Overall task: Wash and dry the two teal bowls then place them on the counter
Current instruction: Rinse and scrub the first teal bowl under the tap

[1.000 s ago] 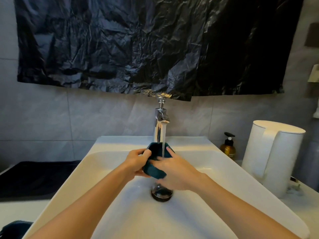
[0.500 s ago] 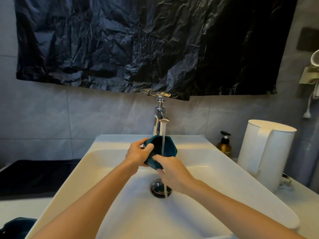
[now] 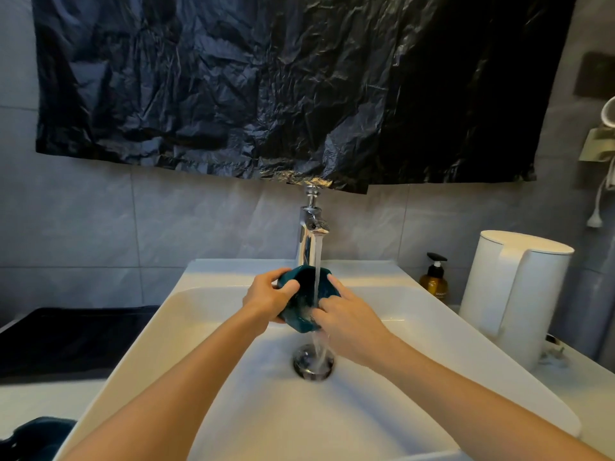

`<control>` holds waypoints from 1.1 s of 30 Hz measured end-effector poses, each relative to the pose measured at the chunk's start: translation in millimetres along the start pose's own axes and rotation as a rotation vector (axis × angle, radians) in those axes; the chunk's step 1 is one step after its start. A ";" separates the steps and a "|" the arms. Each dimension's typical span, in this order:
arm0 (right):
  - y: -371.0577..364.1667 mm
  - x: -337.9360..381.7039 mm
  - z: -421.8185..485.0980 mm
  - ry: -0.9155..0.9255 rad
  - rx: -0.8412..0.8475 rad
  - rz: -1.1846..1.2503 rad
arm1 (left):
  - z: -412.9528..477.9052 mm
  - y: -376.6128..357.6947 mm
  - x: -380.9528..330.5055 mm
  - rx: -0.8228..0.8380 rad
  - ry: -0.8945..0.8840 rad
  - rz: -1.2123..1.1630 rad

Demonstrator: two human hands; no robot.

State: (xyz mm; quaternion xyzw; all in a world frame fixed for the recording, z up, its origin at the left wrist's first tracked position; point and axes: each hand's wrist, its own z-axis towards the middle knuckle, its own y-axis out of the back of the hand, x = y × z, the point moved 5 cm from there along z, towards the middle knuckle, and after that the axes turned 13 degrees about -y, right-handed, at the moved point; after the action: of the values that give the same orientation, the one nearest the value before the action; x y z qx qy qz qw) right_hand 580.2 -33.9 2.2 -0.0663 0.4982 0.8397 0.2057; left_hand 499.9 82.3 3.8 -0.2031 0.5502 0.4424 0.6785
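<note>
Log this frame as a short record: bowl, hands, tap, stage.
item: teal faceted bowl, tilted under the stream, above the white ceramic sink
left hand: grips the bowl's left rim
right hand: fingers curled over its near rim
tap: chrome faucet, running
stage: washing; drying not yet done

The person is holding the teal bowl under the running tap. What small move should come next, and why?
Probably rotate the teal bowl a little under the stream, so the right hand can rub another part of the inside. The left hand grips the left rim, and water runs into the tilted bowl and spills toward the drain.
</note>
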 end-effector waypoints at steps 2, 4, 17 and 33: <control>3.9 13.3 1.0 -0.116 0.069 0.278 | -0.8 -5.2 -0.9 0.009 0.014 -0.016; 7.9 19.4 2.7 -0.265 0.162 0.618 | -1.7 -6.1 -1.5 0.007 0.038 -0.032; 14.8 5.7 14.4 -0.152 -0.035 0.374 | -11.4 -16.1 -10.3 -0.039 0.090 -0.345; 12.0 -2.8 12.5 0.006 -0.017 0.021 | -6.0 -0.9 -11.7 -0.056 0.007 -0.162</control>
State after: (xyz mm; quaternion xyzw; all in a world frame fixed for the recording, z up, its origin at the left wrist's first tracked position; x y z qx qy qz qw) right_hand 579.1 -28.9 19.0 -0.0653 0.4924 0.8457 0.1950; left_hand 497.2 72.9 12.6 -0.2673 0.5217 0.4003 0.7044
